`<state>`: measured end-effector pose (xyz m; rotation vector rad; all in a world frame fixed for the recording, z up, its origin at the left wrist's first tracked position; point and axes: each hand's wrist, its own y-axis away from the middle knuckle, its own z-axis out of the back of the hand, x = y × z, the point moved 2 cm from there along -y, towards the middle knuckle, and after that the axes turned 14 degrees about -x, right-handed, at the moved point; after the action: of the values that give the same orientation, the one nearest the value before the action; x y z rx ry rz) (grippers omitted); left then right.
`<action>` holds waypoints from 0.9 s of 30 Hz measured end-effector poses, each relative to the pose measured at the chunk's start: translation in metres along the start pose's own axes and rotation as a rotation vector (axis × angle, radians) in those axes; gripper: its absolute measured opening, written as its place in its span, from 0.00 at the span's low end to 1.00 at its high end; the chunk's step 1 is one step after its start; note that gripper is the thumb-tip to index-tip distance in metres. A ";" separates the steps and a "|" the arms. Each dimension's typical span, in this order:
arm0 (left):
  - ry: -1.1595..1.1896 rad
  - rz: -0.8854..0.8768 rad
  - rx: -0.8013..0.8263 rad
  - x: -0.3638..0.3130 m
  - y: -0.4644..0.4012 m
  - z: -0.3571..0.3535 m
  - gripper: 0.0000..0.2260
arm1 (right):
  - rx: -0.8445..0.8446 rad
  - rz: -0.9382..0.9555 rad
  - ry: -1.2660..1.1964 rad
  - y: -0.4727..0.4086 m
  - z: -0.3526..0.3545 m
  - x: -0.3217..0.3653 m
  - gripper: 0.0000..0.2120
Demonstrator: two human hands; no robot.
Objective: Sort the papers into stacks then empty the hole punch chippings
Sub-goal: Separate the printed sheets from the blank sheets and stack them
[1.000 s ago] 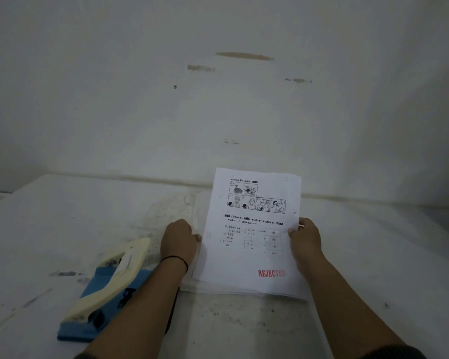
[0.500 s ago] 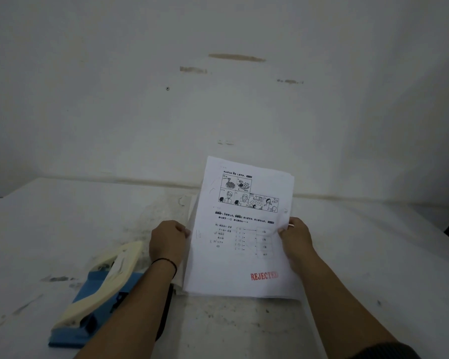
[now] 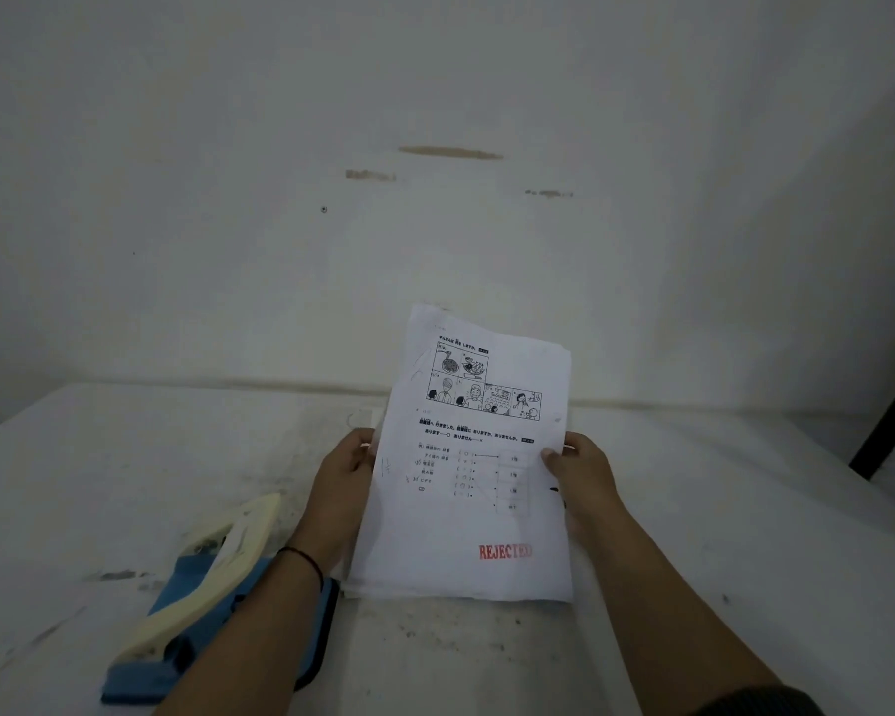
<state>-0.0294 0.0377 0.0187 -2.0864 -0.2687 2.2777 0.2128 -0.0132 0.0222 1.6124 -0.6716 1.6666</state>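
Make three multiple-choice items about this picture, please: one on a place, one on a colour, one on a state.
1. Where is the hole punch?
A. On the table, beside the left forearm
B. Right of the papers
C. On top of the papers

2. What colour is the REJECTED stamp?
A. Blue
B. Red
C. Green

3. How are the papers held?
A. Lying flat, untouched
B. By the left hand only
C. By the left hand and the right hand, at opposite side edges

Answers: 1 A, it lies by that forearm; 2 B, the letters are red; 3 C, each hand grips one edge.
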 end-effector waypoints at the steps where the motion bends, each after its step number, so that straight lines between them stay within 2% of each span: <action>1: 0.010 -0.001 0.012 -0.002 0.003 0.001 0.08 | 0.003 0.012 -0.008 0.002 0.003 0.002 0.09; 6: 0.056 0.007 0.004 -0.019 0.022 0.002 0.13 | 0.000 0.081 -0.073 0.015 0.020 0.020 0.09; 8: 0.070 0.007 0.000 -0.030 0.031 0.001 0.11 | -0.016 0.138 -0.091 0.022 0.028 0.031 0.09; 10: 0.007 -0.076 0.016 -0.039 0.034 0.000 0.08 | -0.015 0.195 -0.119 0.029 0.033 0.041 0.10; 12: -0.023 -0.143 0.015 -0.049 0.038 0.001 0.05 | 0.014 0.251 -0.145 0.039 0.040 0.051 0.14; 15: -0.008 -0.162 0.010 -0.060 0.044 0.004 0.08 | 0.056 0.313 -0.156 0.051 0.048 0.063 0.21; 21: 0.066 -0.120 -0.007 -0.071 0.064 0.017 0.10 | 0.095 0.379 -0.161 0.079 0.070 0.067 0.14; 27: 0.084 -0.167 -0.040 -0.078 0.086 0.028 0.09 | 0.082 0.428 -0.237 0.106 0.085 0.067 0.12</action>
<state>-0.0421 -0.0611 0.0845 -2.0848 -0.4693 2.1027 0.1847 -0.1357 0.1072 1.8365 -1.1466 1.8313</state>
